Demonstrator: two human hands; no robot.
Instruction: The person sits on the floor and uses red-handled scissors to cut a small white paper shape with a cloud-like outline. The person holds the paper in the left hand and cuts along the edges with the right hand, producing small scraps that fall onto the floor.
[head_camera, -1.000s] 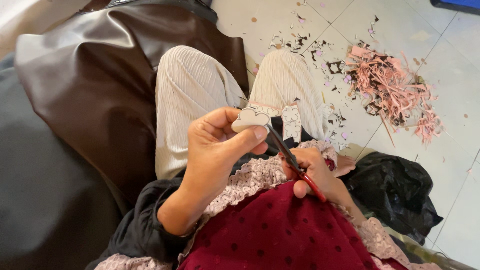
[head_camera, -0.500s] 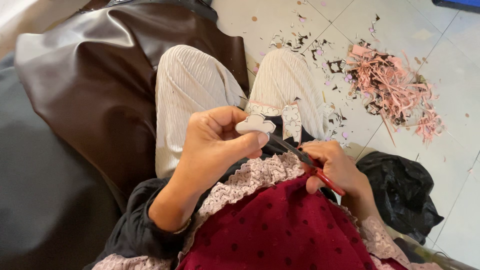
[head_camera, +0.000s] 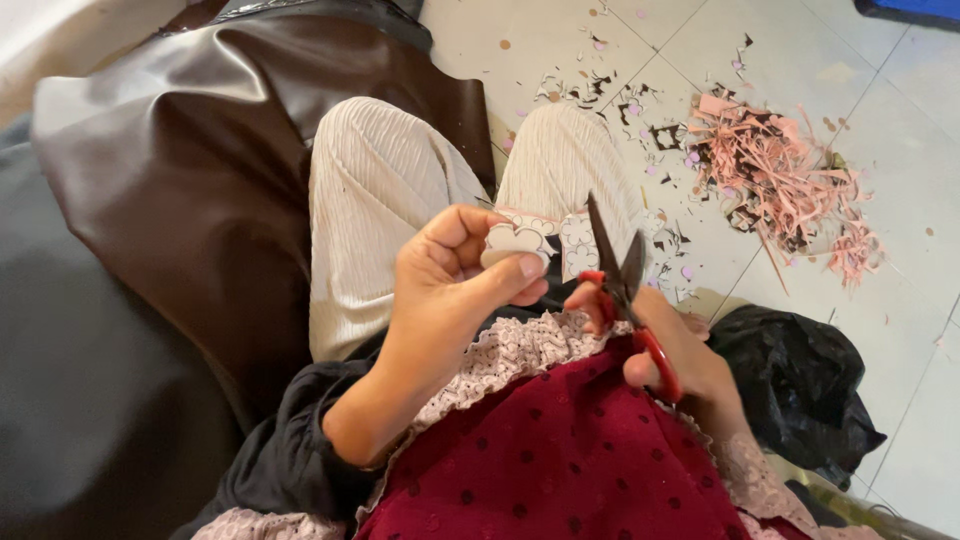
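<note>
Seated above a tiled floor (head_camera: 890, 120), I am holding my left hand (head_camera: 450, 290) raised in front of my knees, wrist bent inward, thumb and curled fingers pinching a small pale scalloped cut-out (head_camera: 515, 243) by its lower edge. The cut-out is sitting just above my thumb tip, right over my lap and a little to the left of the blades. My right hand (head_camera: 680, 350) is lying lower and closer to my body, fingers threaded through the red loops of a single pair of scissors (head_camera: 625, 290) and closed around them; the two dark blades are pointing up and away from me, standing parted in a narrow V just beside the cut-out without touching it. I am counting one cut-out in my fingers, one pair of scissors, and two hands at work. My two knees in ribbed cream trousers (head_camera: 380, 200) are showing beneath my hands, with a dark red dotted fabric (head_camera: 560, 460) edged in pale lace spreading across my lap. One brown leather sheet (head_camera: 200, 170) is draping to my left, one black plastic bag (head_camera: 800, 390) is lying to my right, and one heap of pink trimmings (head_camera: 770, 170) is lying on the floor ahead, ringed by scattered scraps too many to count.
</note>
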